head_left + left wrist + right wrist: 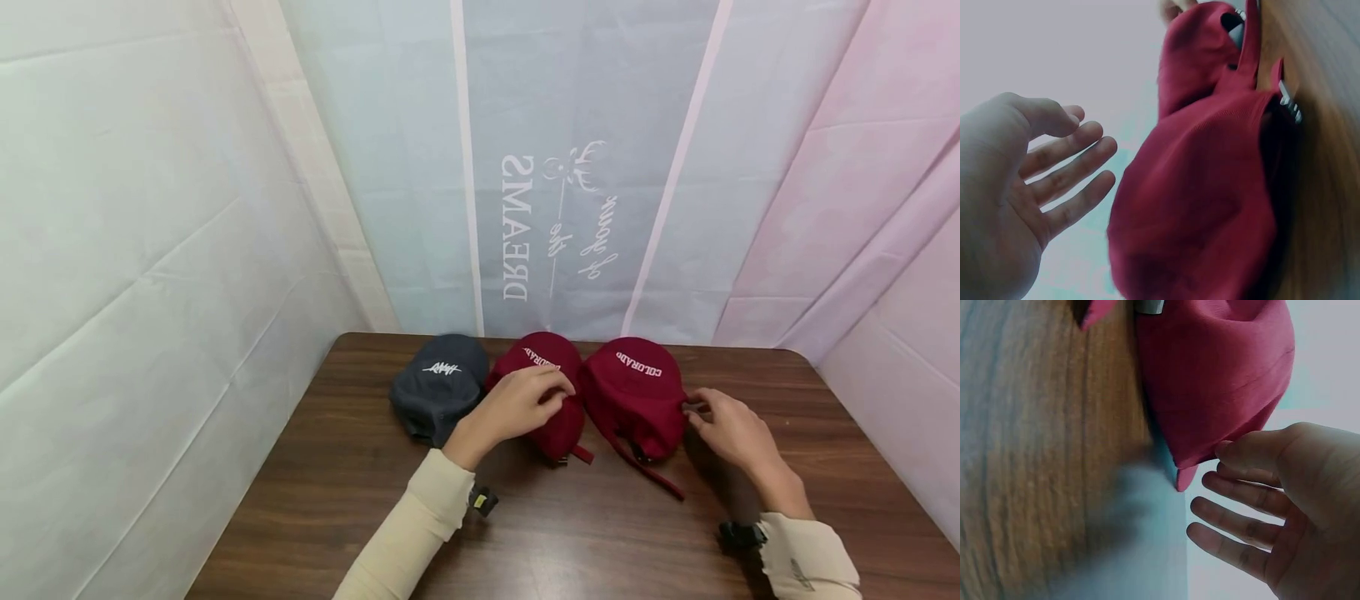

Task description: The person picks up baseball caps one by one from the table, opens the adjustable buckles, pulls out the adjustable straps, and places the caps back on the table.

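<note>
Three caps sit in a row along the table's far side: a dark grey cap (pixel 442 387) with white lettering, a middle red cap (pixel 564 429), and a right red cap (pixel 633 392) lettered COLORADO. My left hand (pixel 521 404) hovers over the middle cap, covering part of its lettering. In the left wrist view the left hand's loosely bent fingers (pixel 1075 169) are apart from the red fabric and hold nothing. My right hand (pixel 731 429) is at the right cap's outer side. Its thumb and forefinger pinch the cap's edge, the other fingers (pixel 1235 522) spread free.
The brown wooden table (pixel 540 550) extends toward me. A pale cloth backdrop (pixel 375 167) rises directly behind the caps, with white cloth walls at both sides. A red strap (pixel 652 477) trails from the right cap onto the wood.
</note>
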Motion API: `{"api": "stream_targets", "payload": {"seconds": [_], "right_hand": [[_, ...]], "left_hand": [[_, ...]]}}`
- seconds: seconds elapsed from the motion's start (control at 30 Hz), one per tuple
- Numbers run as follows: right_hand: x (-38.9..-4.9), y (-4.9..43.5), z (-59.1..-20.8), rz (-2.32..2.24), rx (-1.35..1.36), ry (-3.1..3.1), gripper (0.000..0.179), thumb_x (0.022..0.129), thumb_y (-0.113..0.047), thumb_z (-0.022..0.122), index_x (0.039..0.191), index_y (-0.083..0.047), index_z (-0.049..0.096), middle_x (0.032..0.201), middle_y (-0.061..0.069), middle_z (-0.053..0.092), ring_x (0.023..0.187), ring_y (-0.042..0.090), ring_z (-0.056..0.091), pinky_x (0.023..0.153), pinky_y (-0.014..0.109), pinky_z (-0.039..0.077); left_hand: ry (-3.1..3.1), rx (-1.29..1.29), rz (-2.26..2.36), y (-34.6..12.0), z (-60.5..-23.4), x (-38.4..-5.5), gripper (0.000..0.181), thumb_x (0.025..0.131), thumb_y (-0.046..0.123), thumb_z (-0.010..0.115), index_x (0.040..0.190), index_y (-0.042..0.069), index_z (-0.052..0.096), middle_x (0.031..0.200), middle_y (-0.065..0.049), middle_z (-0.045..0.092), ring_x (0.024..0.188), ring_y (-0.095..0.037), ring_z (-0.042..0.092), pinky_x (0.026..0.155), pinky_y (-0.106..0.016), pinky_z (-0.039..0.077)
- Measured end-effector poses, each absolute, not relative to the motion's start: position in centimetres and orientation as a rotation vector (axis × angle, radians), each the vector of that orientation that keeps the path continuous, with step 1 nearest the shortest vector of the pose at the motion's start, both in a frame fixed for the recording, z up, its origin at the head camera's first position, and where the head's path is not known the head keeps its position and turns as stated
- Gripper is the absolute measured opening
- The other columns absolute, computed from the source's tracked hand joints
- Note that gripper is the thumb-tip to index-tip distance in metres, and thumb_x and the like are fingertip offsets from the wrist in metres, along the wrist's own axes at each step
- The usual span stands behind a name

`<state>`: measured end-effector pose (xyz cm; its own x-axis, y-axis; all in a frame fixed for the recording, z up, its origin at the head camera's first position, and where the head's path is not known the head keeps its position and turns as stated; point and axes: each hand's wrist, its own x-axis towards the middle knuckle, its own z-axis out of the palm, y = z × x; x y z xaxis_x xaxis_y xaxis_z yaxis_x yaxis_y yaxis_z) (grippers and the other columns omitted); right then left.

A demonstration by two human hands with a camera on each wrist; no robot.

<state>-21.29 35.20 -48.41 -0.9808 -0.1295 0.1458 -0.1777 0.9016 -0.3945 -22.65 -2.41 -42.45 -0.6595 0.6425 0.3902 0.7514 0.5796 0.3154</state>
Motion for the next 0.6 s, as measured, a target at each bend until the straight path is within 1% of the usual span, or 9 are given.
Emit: {"api": "stream_targets", "payload": {"seconds": [0.07, 0.2, 0.4, 0.47, 0.6], "right_hand": [[-21.0, 35.2, -48.1, 0.62, 0.238, -2.94, 0.033, 0.1, -0.017, 0.07, 0.127, 0.0, 0.067, 0.123, 0.03, 0.073, 0.109, 0.05, 0.071, 0.081, 0.07, 0.052], [-20.4, 35.2, -47.3, 0.608, 0.257, -2.903, 0.032, 0.099, -0.017, 0.071, 0.127, -0.002, 0.069, 0.121, 0.028, 0.073, 0.105, 0.049, 0.071, 0.079, 0.068, 0.052], [-19.9, 35.1, -46.0, 0.554, 0.325, -2.804, 0.031, 0.096, -0.012, 0.076, 0.124, 0.0, 0.07, 0.123, 0.029, 0.07, 0.095, 0.042, 0.07, 0.074, 0.06, 0.054], [-19.7, 34.9, -45.8, 0.536, 0.355, -2.743, 0.03, 0.094, -0.01, 0.078, 0.122, 0.0, 0.07, 0.124, 0.028, 0.069, 0.102, 0.043, 0.066, 0.078, 0.061, 0.053], [-19.5, 34.7, -45.4, 0.521, 0.444, -2.617, 0.036, 0.089, -0.006, 0.082, 0.121, 0.0, 0.069, 0.128, 0.026, 0.065, 0.118, 0.047, 0.055, 0.09, 0.065, 0.047]], "left_hand": [[-2.575, -1.139, -0.68, -3.1, -42.2, -22.6, 0.015, 0.103, 0.016, 0.067, 0.113, 0.018, 0.078, 0.114, 0.005, 0.075, 0.106, -0.008, 0.068, 0.095, -0.019, 0.056], [-2.565, -1.093, -0.678, -4.6, -41.6, -22.5, 0.014, 0.103, 0.016, 0.068, 0.113, 0.017, 0.078, 0.112, 0.004, 0.075, 0.101, -0.008, 0.069, 0.09, -0.023, 0.058], [-2.544, -1.035, -0.7, -6.9, -40.8, -22.2, 0.017, 0.103, 0.017, 0.068, 0.117, 0.016, 0.077, 0.112, 0.003, 0.077, 0.096, -0.008, 0.068, 0.09, -0.027, 0.059], [-2.546, -1.008, -0.725, -7.8, -40.7, -22.1, 0.018, 0.104, 0.018, 0.069, 0.12, 0.015, 0.076, 0.114, 0.003, 0.076, 0.095, -0.008, 0.067, 0.09, -0.027, 0.059], [-2.548, -0.962, -0.752, -9.6, -40.6, -21.8, 0.022, 0.103, 0.019, 0.069, 0.125, 0.014, 0.073, 0.111, 0.003, 0.075, 0.092, -0.009, 0.067, 0.083, -0.026, 0.059]]}}
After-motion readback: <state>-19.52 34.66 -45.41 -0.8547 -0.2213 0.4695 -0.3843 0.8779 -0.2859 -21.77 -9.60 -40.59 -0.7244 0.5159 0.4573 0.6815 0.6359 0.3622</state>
